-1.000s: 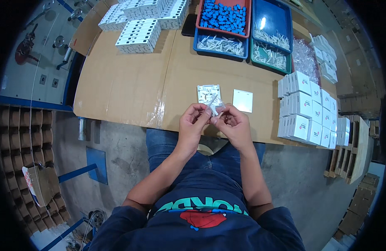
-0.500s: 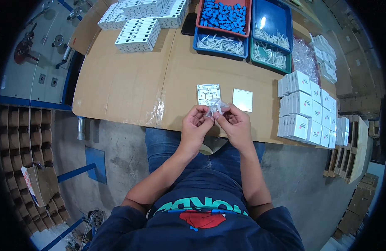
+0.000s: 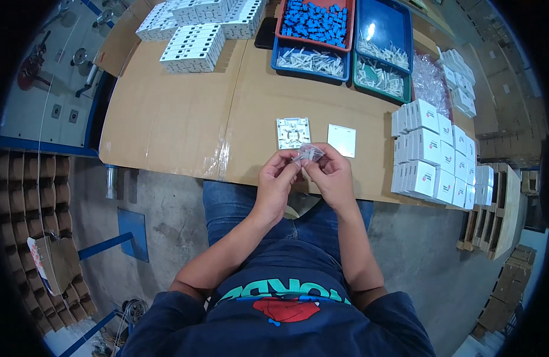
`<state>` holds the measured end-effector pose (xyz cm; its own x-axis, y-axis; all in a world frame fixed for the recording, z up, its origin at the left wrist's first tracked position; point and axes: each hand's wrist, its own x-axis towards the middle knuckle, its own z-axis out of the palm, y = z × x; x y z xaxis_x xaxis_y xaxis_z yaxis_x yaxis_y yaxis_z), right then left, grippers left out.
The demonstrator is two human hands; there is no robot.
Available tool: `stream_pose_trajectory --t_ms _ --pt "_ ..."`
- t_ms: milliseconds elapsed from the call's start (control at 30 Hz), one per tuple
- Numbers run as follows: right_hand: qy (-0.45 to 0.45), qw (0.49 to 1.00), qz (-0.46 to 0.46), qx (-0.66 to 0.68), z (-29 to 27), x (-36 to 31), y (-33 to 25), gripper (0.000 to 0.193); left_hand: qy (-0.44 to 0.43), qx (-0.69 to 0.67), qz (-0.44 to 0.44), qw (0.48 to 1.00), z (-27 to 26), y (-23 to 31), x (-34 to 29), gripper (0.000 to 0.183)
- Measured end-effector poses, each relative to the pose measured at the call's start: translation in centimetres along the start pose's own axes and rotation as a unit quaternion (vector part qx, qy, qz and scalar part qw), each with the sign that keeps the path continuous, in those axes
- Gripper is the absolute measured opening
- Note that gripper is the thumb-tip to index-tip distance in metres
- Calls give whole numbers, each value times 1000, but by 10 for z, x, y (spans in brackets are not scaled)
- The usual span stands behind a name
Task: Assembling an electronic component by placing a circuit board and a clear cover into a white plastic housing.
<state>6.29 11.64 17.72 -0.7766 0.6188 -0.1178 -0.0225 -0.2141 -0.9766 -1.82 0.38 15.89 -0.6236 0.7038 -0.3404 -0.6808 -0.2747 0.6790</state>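
Note:
Between my two hands, over the near edge of the cardboard-covered table, is a small clear plastic bag (image 3: 310,152) with whitish bits in it. My left hand (image 3: 277,178) pinches its left side with thumb and fingers. On the other side my right hand (image 3: 332,175) is closed on the bag too. Just beyond my fingers lies an open white plastic box base (image 3: 293,132), its moulded inside facing up. A flat white square cover (image 3: 342,140) rests to the right of it, apart from my right hand.
Blue parts fill a red tray (image 3: 281,30) at the back; white plugs lie in a blue tray (image 3: 277,62) and a green tray (image 3: 375,92). Stacked white boxes (image 3: 428,146) stand at right, more white units (image 3: 194,50) at back left. A dark phone-like slab (image 3: 265,34) lies near the trays.
My fingers have shifted slightly on the bag, which now looks more bunched up. The whole view has moved a little; the box base and cover stay where they lay.

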Motion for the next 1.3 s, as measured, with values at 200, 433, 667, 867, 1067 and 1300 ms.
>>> stream_pose_trajectory --t_ms 200,433,667,867,1067,1300 --pt "-14 1000 0 -10 -5 1 0 16 2 16 -8 1000 1 0 0 22" --pt "21 1000 22 4 -10 2 1 11 -19 -22 -36 999 -1 3 -2 25" --pt "18 999 31 -19 -14 2 0 9 -6 3 -35 999 -4 2 -4 26" --pt "11 999 34 -13 -11 2 -3 11 -11 -24 -41 999 1 8 -3 28" --pt "14 999 30 -25 -15 3 9 18 -12 -33 -41 999 0 1 -2 29" --pt "-2 999 36 -18 -11 0 1 17 -4 -51 -43 998 -4 0 -1 29"
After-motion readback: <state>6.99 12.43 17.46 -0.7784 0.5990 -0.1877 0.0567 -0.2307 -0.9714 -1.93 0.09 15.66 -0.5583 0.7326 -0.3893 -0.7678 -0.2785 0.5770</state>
